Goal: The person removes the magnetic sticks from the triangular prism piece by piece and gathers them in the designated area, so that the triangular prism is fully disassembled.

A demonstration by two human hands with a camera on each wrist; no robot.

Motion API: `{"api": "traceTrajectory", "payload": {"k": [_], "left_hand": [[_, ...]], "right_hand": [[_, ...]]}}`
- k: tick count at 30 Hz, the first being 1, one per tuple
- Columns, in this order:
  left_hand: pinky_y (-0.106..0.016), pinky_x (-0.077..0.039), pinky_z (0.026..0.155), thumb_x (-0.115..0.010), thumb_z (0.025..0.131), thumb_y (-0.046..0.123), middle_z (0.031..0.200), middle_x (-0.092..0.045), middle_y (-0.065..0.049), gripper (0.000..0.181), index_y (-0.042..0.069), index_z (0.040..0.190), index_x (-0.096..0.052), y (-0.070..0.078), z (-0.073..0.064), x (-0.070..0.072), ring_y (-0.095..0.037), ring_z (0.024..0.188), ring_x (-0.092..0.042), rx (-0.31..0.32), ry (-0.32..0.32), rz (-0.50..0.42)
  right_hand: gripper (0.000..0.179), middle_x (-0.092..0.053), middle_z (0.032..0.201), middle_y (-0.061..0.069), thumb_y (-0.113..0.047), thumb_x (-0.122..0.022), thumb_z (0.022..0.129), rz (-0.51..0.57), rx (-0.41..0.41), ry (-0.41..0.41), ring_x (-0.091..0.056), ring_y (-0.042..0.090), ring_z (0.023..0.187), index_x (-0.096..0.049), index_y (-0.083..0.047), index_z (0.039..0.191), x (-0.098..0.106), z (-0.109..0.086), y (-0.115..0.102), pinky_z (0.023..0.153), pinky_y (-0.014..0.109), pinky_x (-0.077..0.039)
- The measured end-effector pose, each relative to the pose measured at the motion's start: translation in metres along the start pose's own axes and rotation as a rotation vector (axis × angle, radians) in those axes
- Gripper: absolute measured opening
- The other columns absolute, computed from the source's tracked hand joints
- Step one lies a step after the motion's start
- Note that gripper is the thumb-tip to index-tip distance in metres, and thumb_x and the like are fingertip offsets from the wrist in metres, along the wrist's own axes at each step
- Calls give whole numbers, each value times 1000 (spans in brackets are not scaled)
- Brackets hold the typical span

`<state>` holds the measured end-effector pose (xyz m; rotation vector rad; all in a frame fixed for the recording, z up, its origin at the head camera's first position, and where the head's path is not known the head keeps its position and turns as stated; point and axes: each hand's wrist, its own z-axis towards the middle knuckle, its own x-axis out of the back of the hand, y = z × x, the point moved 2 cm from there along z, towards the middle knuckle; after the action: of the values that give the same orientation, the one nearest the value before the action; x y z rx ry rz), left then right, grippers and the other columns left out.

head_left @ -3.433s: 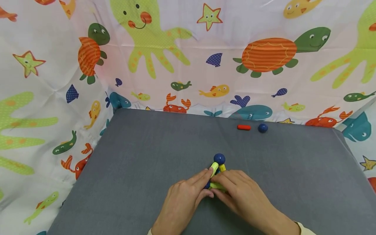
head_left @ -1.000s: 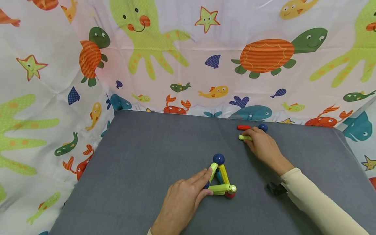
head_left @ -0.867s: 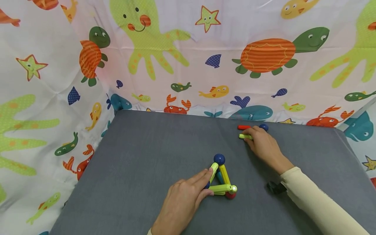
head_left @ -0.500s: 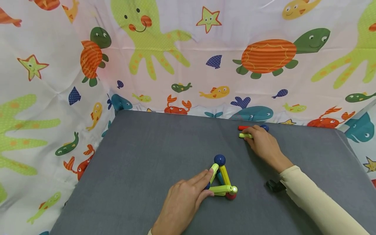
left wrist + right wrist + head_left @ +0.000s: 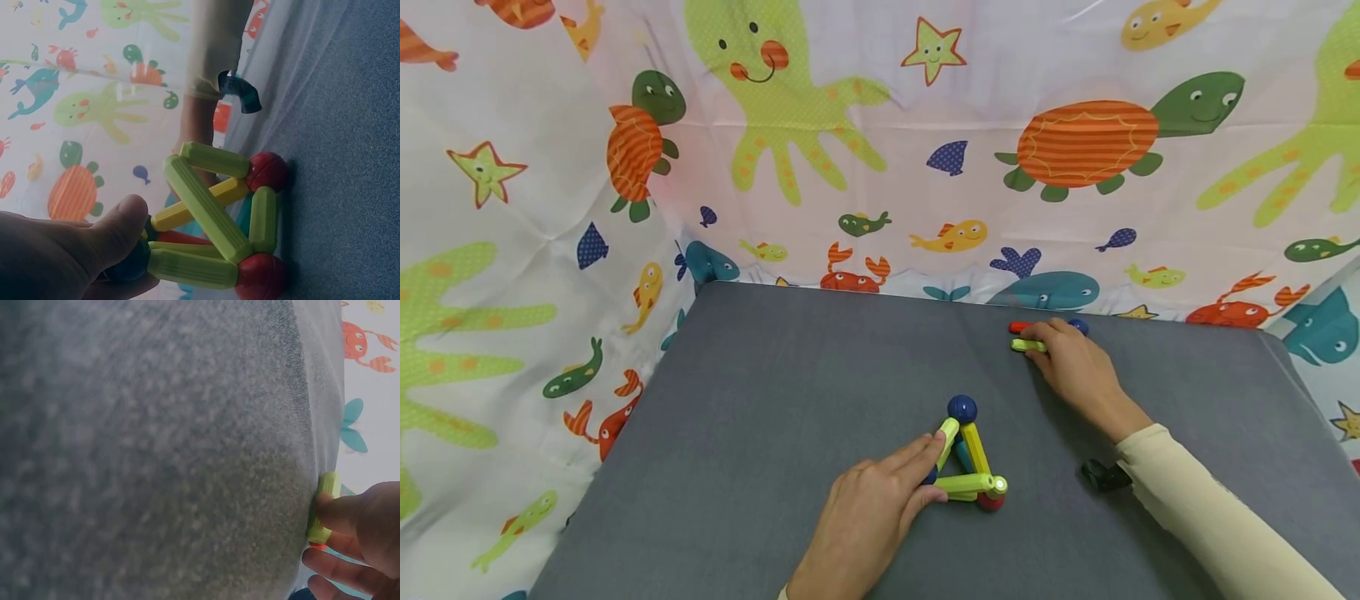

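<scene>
– What does the left hand (image 5: 94,247) hold?
– It grips a dark ball (image 5: 130,264), which touches a green rod (image 5: 194,269).
– And the two red balls (image 5: 267,172)?
– They touch the ends of green rods, beside the grey-blue cloth (image 5: 337,219).

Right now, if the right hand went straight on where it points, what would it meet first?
Probably the red rod, just beyond the light green stick that the right hand holds, though depth is hard to judge.
</scene>
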<state>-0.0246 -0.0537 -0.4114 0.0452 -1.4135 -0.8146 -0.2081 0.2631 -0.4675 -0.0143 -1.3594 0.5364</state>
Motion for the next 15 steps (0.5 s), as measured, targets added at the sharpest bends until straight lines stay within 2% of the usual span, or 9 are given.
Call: {"api": "traceTrajectory", "payload": {"k": [3, 7, 10, 15], "left_hand": [[-35, -62, 77, -70, 99, 43, 147, -65, 6, 61, 28, 156, -55, 0, 1, 1, -15, 96, -76, 2, -6, -11], [-35, -62, 78, -72, 98, 42, 147, -65, 5, 62, 27, 156, -56, 1, 3, 1, -14, 97, -76, 7, -6, -19], [-35, -62, 79, -73, 98, 41, 147, -64, 5, 63, 26, 156, -55, 1, 3, 1, -14, 100, -76, 12, -11, -23], [-35, -62, 81, -72, 98, 42, 148, -64, 6, 63, 27, 156, -55, 1, 2, 1, -14, 101, -76, 28, -31, -29]], "right_hand": [[31, -68, 113, 16, -9, -79, 96, -13, 2, 21, -65, 33, 92, -71, -5, 126, 6, -4, -1, 78, 58, -58], [34, -68, 115, 15, -10, -81, 95, -38, 15, 61, -67, 31, 90, -71, -6, 128, 17, -15, -8, 74, 55, -58], [34, -69, 115, 13, -13, -81, 95, -32, 30, 58, -67, 29, 87, -72, -8, 127, 26, -28, -21, 70, 51, -58], [28, -70, 115, 3, -20, -81, 96, 35, 93, 18, -71, 23, 96, -73, -13, 123, 42, -56, -52, 72, 46, -60]]}}
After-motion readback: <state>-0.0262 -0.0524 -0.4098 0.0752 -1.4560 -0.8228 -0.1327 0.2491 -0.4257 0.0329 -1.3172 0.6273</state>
